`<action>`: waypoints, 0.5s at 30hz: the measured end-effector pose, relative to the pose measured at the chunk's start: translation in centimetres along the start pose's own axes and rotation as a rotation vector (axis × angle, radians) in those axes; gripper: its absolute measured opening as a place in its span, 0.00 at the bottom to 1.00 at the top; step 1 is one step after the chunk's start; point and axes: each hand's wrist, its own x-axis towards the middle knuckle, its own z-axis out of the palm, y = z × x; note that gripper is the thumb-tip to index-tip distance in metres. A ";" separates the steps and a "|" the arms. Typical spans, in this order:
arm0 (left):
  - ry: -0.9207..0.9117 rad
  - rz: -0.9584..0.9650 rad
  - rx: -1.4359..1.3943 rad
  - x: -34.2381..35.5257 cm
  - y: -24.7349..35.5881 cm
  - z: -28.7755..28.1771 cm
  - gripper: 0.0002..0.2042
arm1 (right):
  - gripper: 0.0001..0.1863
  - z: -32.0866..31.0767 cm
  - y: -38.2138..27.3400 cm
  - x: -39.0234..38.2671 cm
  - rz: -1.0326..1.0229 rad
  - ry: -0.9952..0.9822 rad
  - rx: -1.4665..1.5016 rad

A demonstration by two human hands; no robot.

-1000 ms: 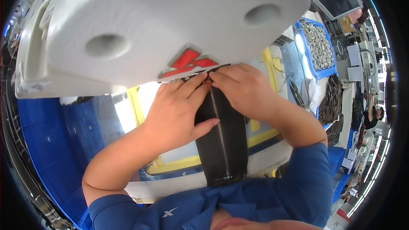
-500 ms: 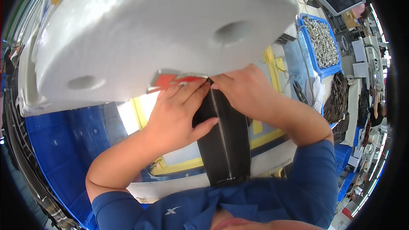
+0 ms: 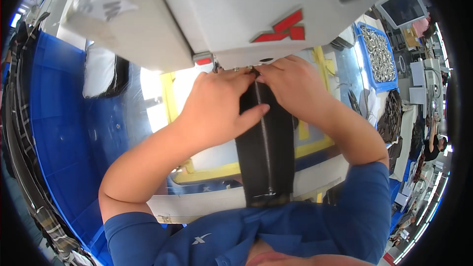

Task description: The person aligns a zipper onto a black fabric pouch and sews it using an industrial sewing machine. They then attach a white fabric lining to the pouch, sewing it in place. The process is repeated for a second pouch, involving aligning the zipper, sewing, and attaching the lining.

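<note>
A long black fabric piece (image 3: pixel 253 162) with a metal zipper (image 3: pixel 264 135) down its middle lies lengthwise from my chest to the white sewing machine (image 3: pixel 221 19). My left hand (image 3: pixel 214 103) grips the fabric's far end from the left, its thumb stretched out across the zipper. From the right, my right hand (image 3: pixel 300 86) has its fingers closed on the same end, thumb and fingertips close to the left fingertips. Both hands touch the fabric just under the machine's lower edge. The machine body partly covers the fingertips, and the needle area is hidden.
Yellow tape strips (image 3: pixel 310 145) frame the pale work surface. A blue bin (image 3: pixel 59 133) stands left, with a white-and-black item (image 3: pixel 101 74) at its far end. At the right are a blue tray (image 3: pixel 379 87) of metal rings, a monitor (image 3: pixel 404 7) and dark fabric pieces (image 3: pixel 390 116).
The view has shifted, so the machine sits higher and more of the work surface shows. My hands remain at the fabric's far end, in nearly the same hold.
</note>
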 end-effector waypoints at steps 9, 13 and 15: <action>0.102 -0.030 0.072 -1.1 -1.1 -0.4 0.22 | 0.11 0.3 -1.6 1.6 0.036 -0.087 -0.025; 0.100 -0.019 0.103 -1.0 -1.2 -0.4 0.20 | 0.10 0.3 -1.8 1.6 0.017 -0.077 -0.056; 0.095 -0.015 0.075 -1.0 -1.2 -0.4 0.21 | 0.10 0.1 -1.7 1.7 0.015 -0.090 -0.055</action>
